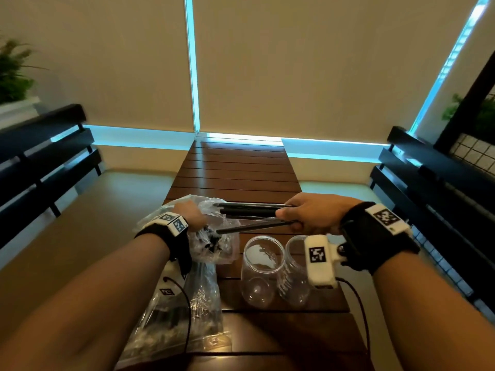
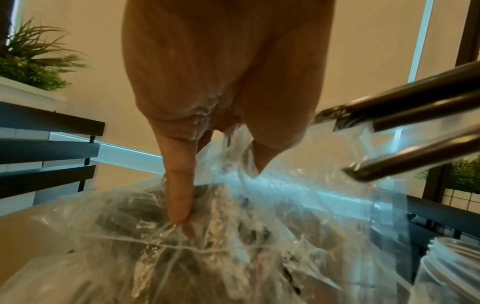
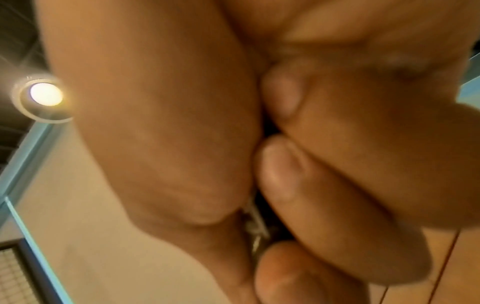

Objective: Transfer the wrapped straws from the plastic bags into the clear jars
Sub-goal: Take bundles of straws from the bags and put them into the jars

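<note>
My right hand [image 1: 300,215] grips a bunch of dark wrapped straws [image 1: 249,208], held level and pointing left, their far ends just outside the mouth of a crumpled clear plastic bag [image 1: 211,236]. The straws [image 2: 405,115] enter the left wrist view from the right. My left hand [image 1: 191,214] pinches the bag's [image 2: 182,246] plastic near its opening, one finger [image 2: 179,185] pressed down on it. More dark straws show inside the bag. Two clear jars [image 1: 262,269] [image 1: 293,271] stand open below the right hand. In the right wrist view the fingers [image 3: 298,185] curl tight round the straws.
A second clear bag [image 1: 171,317] with dark straws lies on the slatted wooden table [image 1: 241,170] by my left forearm. Dark benches [image 1: 45,162] [image 1: 434,178] flank the table. Potted plants [image 1: 13,73] stand at the left and right. A cable [image 1: 359,303] trails from the right wrist.
</note>
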